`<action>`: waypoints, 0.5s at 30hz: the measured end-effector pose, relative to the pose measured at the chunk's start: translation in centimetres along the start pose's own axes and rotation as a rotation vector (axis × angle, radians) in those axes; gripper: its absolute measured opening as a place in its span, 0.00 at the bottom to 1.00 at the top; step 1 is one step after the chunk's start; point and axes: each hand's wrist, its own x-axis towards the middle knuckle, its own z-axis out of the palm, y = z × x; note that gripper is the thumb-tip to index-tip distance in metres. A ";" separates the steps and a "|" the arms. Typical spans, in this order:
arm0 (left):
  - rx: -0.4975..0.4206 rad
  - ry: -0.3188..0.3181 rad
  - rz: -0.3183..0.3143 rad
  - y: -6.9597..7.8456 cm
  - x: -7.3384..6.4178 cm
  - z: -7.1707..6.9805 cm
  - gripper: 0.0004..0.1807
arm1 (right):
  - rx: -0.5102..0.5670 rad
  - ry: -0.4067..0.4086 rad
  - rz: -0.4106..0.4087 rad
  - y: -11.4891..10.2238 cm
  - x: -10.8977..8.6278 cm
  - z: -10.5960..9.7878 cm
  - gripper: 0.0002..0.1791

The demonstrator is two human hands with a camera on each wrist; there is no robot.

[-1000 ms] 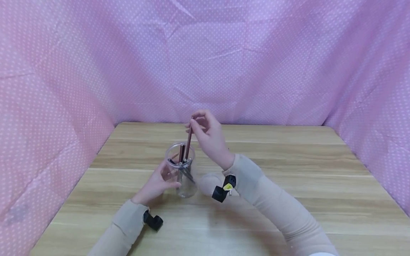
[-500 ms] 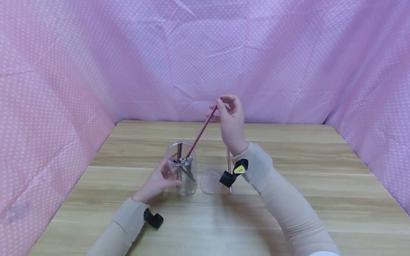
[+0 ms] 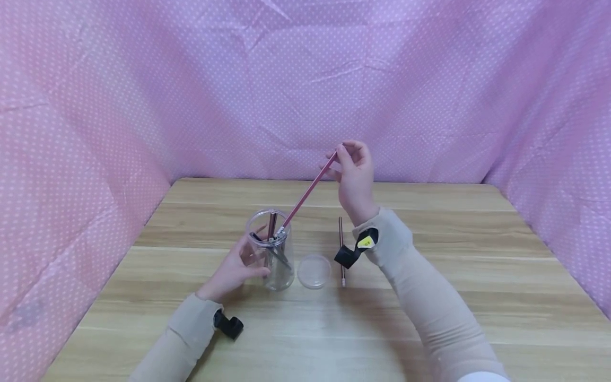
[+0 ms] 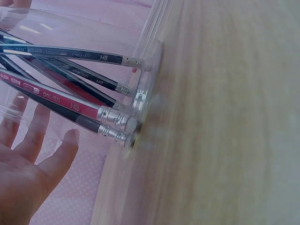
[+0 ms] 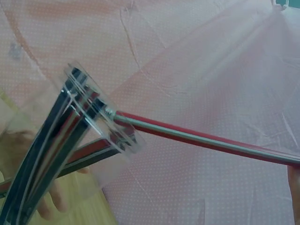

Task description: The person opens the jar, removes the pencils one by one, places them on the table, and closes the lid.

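Red pencil (image 3: 309, 192) drawn up and rightward since a second ago

The left hand (image 3: 234, 271) is curled around the clear jar (image 3: 281, 280), which stands on the table (image 3: 286, 339) with other pencils (image 3: 271, 225) inside. The red pencil slants from the jar's mouth, eraser end down. A round lid (image 3: 314, 271) lies just beside, then a loose pencil (image 3: 341, 233). The right hand (image 3: 357, 178) pinches the red pencil's top.

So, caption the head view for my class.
Right fingers pinch a red pencil slanting up from the clear jar that left fingers hold.
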 end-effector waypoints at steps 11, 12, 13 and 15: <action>0.022 0.000 0.007 -0.1 0.1 0.0 0.54 | 0.033 0.017 0.125 -1.6 1.8 -1.8 0.07; 0.033 0.005 0.009 -0.1 0.1 0.0 0.54 | 0.010 0.004 0.146 -1.6 1.9 -2.0 0.07; 0.034 0.007 0.010 -0.1 0.1 0.0 0.54 | -0.018 -0.013 0.169 -1.6 1.9 -2.3 0.07; 0.021 0.006 0.009 0.0 0.1 0.0 0.54 | -0.103 -0.046 0.212 -1.3 1.9 -3.0 0.07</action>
